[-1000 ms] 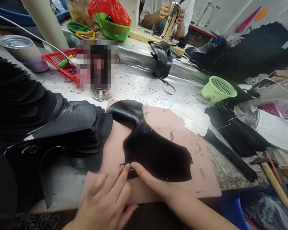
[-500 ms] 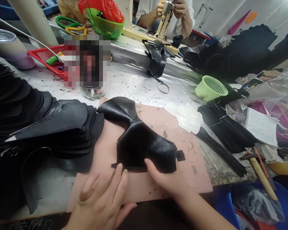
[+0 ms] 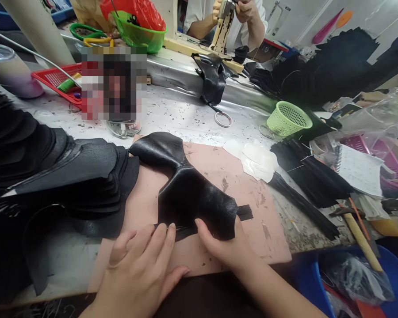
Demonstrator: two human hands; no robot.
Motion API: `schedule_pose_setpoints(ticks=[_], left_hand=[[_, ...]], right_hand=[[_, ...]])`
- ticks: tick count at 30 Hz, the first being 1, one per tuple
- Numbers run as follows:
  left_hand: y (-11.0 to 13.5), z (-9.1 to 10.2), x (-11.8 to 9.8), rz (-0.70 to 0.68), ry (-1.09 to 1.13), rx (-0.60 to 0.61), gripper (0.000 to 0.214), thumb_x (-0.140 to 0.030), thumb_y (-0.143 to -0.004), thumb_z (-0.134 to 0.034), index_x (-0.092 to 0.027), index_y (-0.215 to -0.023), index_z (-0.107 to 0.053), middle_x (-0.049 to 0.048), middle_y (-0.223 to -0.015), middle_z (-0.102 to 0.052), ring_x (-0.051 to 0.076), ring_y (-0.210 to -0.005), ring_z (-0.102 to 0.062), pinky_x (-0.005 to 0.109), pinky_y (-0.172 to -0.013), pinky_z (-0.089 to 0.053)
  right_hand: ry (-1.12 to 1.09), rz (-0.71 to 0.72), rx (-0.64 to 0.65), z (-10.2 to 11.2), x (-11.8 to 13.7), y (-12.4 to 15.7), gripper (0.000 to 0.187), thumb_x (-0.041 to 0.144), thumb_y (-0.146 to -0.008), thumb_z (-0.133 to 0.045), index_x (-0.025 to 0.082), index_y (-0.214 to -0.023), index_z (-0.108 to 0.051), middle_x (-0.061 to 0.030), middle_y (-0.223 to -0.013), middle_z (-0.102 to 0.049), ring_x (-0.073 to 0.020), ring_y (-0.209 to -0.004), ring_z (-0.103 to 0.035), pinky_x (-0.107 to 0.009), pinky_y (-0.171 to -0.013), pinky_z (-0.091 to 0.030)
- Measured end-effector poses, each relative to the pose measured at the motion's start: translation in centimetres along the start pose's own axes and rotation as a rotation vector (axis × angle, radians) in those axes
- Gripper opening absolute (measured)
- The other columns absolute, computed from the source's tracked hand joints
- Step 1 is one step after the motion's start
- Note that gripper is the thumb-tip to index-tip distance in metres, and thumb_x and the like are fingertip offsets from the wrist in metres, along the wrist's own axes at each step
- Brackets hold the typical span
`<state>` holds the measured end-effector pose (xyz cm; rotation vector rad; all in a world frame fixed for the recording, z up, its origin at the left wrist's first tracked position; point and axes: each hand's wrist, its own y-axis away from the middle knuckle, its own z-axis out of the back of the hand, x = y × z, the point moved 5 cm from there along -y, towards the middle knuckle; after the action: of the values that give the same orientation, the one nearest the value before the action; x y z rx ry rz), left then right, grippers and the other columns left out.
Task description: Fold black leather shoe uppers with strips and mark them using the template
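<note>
A shiny black leather piece (image 3: 192,190), joined by a seam at its narrow middle, lies on a pink board (image 3: 268,247). Black zipper tape (image 3: 185,232) shows along its near edge, and a tape end (image 3: 246,212) sticks out on the right. My left hand (image 3: 137,260) lies with fingers stretched out, the tips pressing on the zipper tape and the leather's near-left edge. At the near-right corner my right hand (image 3: 223,249) grips the leather, thumb on top and the other fingers mostly hidden behind it.
Stacked black leather pieces (image 3: 86,172) rise at the left. White cut pieces (image 3: 255,159), black zipper strips (image 3: 308,172), a green basket (image 3: 288,119) and a hammer (image 3: 361,238) lie to the right. Another person's hands (image 3: 247,11) work at a sewing machine (image 3: 221,33) across the table.
The leather's near edge has lifted or shifted slightly, so more zipper tape shows between my hands. My left fingertips now lie on the tape. The whole view has moved a little.
</note>
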<state>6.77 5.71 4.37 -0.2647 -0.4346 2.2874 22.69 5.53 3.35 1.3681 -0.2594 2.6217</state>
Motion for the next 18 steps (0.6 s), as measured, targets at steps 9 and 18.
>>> schedule_pose_setpoints(ticks=[9,18], left_hand=[[-0.7,0.0,-1.1,-0.101,-0.061,0.037,0.058,-0.042,-0.093,-0.022,-0.009,-0.098,-0.070,0.0154,-0.093,-0.071,0.025,-0.085,-0.062,0.037,-0.082,-0.033],[-0.5,-1.0,-1.6,-0.084,-0.049,0.024,0.057,-0.038,-0.094,-0.019,-0.007,-0.104,-0.066,0.0175,-0.101,-0.069,0.025,-0.092,-0.061,0.040,-0.085,-0.031]], right_hand=[[0.077,0.032,0.033,-0.1,-0.1,0.2,0.014,0.021,-0.073,-0.056,0.018,-0.084,-0.063,-0.0047,-0.076,-0.066,-0.0204,-0.070,-0.064,-0.032,-0.068,-0.053],[0.094,0.083,0.047,-0.1,0.3,0.1,0.017,0.021,-0.073,-0.054,0.015,-0.087,-0.062,-0.0089,-0.080,-0.066,-0.0223,-0.073,-0.063,-0.034,-0.065,-0.052]])
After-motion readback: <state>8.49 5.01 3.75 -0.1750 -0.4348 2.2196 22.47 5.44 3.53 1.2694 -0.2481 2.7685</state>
